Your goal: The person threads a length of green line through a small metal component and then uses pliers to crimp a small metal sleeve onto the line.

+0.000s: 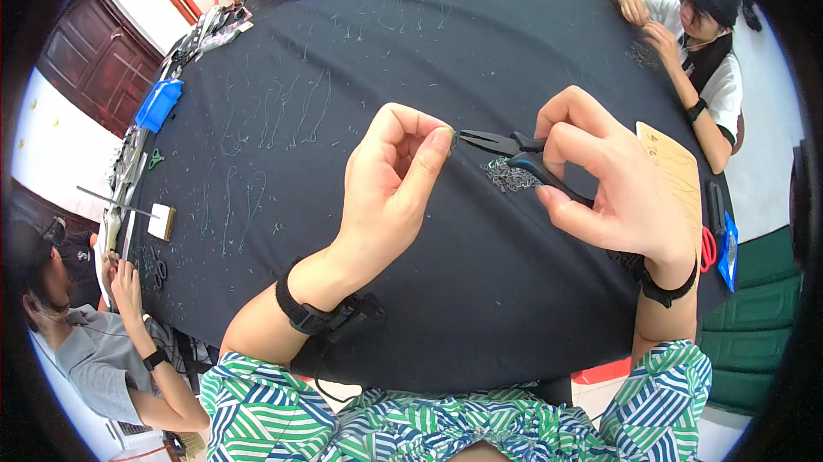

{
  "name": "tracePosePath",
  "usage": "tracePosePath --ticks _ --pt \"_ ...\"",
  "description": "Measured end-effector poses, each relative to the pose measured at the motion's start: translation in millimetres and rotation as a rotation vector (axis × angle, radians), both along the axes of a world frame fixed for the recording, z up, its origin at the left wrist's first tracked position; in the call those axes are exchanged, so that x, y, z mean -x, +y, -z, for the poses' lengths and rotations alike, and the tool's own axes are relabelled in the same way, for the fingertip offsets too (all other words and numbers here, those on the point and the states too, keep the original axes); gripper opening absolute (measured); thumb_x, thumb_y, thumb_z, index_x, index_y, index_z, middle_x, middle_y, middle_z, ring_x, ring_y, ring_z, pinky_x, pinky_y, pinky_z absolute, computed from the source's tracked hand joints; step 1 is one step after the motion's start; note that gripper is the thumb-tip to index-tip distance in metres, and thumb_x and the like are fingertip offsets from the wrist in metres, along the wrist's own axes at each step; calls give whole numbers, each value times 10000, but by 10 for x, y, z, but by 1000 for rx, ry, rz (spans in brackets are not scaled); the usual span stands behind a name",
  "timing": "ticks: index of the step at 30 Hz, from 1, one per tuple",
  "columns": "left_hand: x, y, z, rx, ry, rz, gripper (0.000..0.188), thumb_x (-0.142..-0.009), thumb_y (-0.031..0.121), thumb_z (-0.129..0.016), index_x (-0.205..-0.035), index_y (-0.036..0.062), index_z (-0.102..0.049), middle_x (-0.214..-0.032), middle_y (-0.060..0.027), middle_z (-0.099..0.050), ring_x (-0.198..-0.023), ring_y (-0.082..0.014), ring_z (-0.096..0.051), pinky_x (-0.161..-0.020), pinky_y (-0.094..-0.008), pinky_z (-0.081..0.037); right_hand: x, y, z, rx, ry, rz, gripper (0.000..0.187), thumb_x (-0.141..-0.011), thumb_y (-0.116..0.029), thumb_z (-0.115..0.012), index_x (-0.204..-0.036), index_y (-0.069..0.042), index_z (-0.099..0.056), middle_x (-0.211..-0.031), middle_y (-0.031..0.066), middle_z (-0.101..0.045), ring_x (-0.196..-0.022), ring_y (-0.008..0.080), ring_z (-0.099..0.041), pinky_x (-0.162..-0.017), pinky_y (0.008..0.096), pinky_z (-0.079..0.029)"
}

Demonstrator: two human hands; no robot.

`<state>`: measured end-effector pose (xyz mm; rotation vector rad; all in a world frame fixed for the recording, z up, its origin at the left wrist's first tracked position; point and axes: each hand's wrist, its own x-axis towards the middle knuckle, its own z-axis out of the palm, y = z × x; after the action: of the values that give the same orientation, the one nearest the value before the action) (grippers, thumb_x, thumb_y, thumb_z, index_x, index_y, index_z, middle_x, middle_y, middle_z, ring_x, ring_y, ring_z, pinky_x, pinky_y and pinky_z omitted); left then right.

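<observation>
Two blue plastic bins (pixel 159 105) sit at the round black table's (pixel 360 68) far-left rim, contents too small to tell. The left hand (pixel 396 172) pinches a tiny metal ring (pixel 452 133) between thumb and forefinger. The right hand (pixel 604 179) grips one pair of black-handled pliers (pixel 514 152), tips just beside the ring, above one small pile of metal rings (pixel 507 176).

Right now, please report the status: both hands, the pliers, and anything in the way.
Left hand pinches a small ring at its fingertips. Right hand closed on black pliers, tips near the ring. Chain pile lies beneath on the black tablecloth.
</observation>
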<state>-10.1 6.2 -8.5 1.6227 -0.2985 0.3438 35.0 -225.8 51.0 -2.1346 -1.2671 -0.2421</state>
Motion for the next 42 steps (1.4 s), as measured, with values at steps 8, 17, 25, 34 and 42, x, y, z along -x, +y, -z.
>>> tracePosePath --ticks 8,17,25,34,42 --pt "18 -4 -9 -4 -10 -12 72 -995 115 -561 -1025 54 -536 -855 55 -518 -714 9 -420 -612 -150 -333 16 33 21 -3 11 2 240 -696 -118 -679 -753 -12 -471 -873 139 -493 -764 323 -532 -671 381 -441" --pt "13 15 19 -38 -47 -21 56 -990 87 -556 -1010 43 -529 -870 37 -520 -734 -4 -441 -632 -159 -358 34 28 16 93 51 58 228 -682 -118 -677 -735 -25 -476 -977 127 -519 -848 254 -546 -735 332 -448" --pt "-26 29 44 -170 -156 -96 42 -972 46 -566 -973 29 -528 -886 14 -524 -718 -8 -463 -629 -167 -393 125 84 26 -39 55 56 218 -714 -95 -679 -745 -1 -485 -837 124 -516 -671 298 -552 -620 374 -453" --pt "-203 126 134 -174 -152 -225 109 -950 94 -615 -918 -2 -574 -757 3 -580 -663 -44 -518 -597 -211 -441 24 -134 -35 123 -156 514 209 -736 -90 -630 -718 14 -450 -840 83 -509 -671 161 -482 -599 286 -397" --pt "-206 166 122 -161 -85 -210 136 -992 159 -573 -969 26 -566 -802 12 -572 -717 -46 -535 -649 -200 -441 -274 -610 -126 127 -261 794 238 -738 -144 -646 -698 59 -528 -756 166 -534 -661 280 -554 -626 367 -436"
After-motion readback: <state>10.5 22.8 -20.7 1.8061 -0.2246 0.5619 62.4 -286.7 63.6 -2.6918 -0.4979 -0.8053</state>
